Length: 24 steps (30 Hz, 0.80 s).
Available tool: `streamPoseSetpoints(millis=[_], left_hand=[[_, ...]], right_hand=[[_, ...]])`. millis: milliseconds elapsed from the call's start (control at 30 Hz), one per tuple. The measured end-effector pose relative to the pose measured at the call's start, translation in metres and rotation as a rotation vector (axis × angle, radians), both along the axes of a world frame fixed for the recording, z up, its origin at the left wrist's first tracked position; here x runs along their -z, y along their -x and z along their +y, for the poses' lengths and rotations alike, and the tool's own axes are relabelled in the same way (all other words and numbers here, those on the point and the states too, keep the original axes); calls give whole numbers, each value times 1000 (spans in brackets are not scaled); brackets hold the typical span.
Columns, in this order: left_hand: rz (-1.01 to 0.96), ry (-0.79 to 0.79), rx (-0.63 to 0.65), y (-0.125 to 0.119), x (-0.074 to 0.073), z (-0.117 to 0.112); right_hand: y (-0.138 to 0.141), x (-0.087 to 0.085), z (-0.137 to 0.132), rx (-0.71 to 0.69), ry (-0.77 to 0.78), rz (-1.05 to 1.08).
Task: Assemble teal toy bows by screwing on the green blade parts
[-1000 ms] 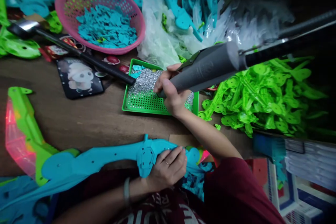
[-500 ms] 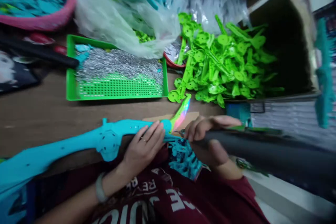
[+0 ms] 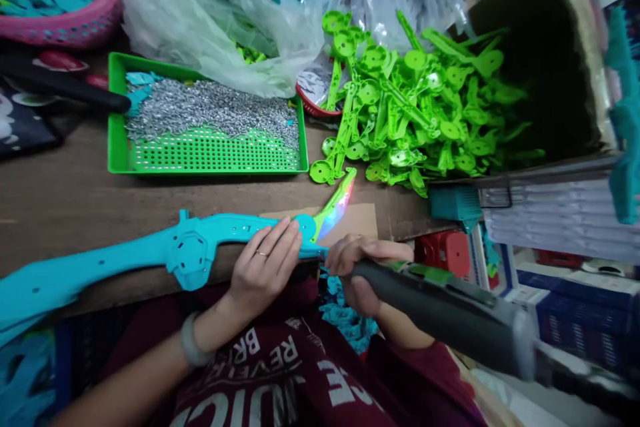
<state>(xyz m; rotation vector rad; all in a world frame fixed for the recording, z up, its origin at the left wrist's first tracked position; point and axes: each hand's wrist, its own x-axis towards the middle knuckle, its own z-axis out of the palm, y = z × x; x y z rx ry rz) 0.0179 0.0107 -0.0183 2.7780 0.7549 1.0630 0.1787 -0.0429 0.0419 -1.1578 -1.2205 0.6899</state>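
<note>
My left hand [image 3: 263,264] lies with fingers together on a long blue plastic toy piece [image 3: 150,255] at the near table edge, pressing it down. A green-and-iridescent blade tip [image 3: 334,206] sticks out at the piece's right end. My right hand [image 3: 361,271] is wrapped round a grey powered screwdriver [image 3: 440,310], its tip at the blue piece's right end beside my left fingers. A green perforated tray [image 3: 210,157] farther back holds a heap of small silver screws [image 3: 210,110].
A pile of green plastic parts [image 3: 415,107] lies right of the tray. Plastic bags [image 3: 215,20] sit behind it. A pink basket [image 3: 65,20] of blue pieces stands back left, with a black-handled tool [image 3: 60,88] near it. Boxes and crates [image 3: 560,240] are at the right.
My right hand has carried the screwdriver from the screw tray back to the blue piece's right end. The view swung right. My left hand stayed on the blue piece.
</note>
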Motion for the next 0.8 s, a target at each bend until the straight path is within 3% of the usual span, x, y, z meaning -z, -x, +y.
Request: streamPoseSetpoints(millis=[100, 267, 333, 400, 500, 633, 733, 800], left_hand=[[7, 4, 3, 0, 1, -1], [23, 40, -12, -2, -4, -8], [50, 118, -80, -1, -13, -9], [110, 219, -159, 6, -26, -3], [254, 328, -124, 21, -44, 21], [412, 298, -43, 38, -53, 54], [416, 246, -154, 45, -49, 58], [414, 233, -223, 47, -45, 54]], right_hand=[[1, -2, 10, -84, -186, -19], [-9, -6, 20, -299, -178, 32], [-17, -12, 26, -401, -116, 92], [-27, -20, 38, -411, -91, 141], [-48, -28, 66, -204, -112, 148], [-69, -30, 92, 178, 18, 64], [-64, -42, 89, 538, 111, -198], [-48, -57, 84, 618, 169, -428]])
